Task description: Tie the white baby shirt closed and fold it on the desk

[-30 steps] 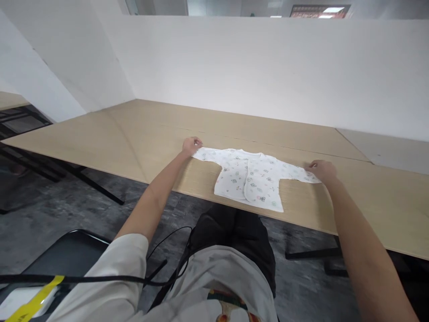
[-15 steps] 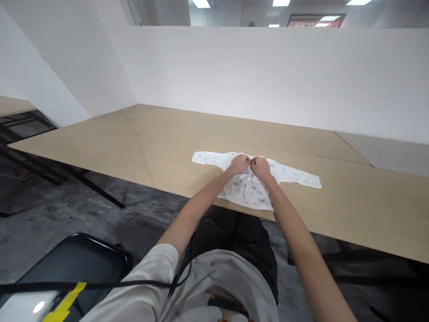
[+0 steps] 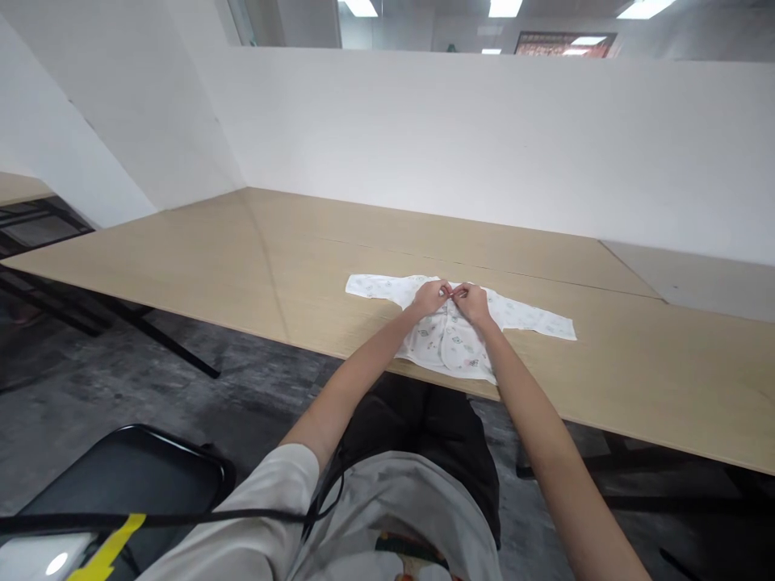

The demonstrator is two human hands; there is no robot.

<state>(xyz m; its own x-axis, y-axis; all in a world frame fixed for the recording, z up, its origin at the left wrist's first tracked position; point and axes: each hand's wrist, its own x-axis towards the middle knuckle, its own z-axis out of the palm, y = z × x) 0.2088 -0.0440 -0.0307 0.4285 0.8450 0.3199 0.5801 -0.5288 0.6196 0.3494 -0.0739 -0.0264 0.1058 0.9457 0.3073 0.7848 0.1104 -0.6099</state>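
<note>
Both hands pinch the baby shirt point(image 3: 451, 343) at its neckline: the left hand point(image 3: 431, 296) and the right hand point(image 3: 471, 302) meet fingertip to fingertip at the top of the front opening, each grip closed on a small bit of cloth there. The fingertips are bunched so tightly together that just what they clasp, whether a snap, a tie or only the hem, is too small to make out. The wrists and forearms cover part of the shirt's chest, so the upper run of the front opening is hidden, and the printed motifs read only as small pale marks. The shirt lies flat on the table point(image 3: 242, 250), close to the table's near edge, with its hem almost at that edge and its neck turned toward the white partition wall point(image 3: 484, 137) on the far side of the table. Its sleeves are spread out straight, so its long axis runs along the table's near edge, one cuff well to the left of the hands and the other well to the right. Below the table's near edge the person's lap shows, and a black chair point(image 3: 127, 476) to the left of it is cut off by the frame, crossed by a black cable point(image 3: 182, 516).
</note>
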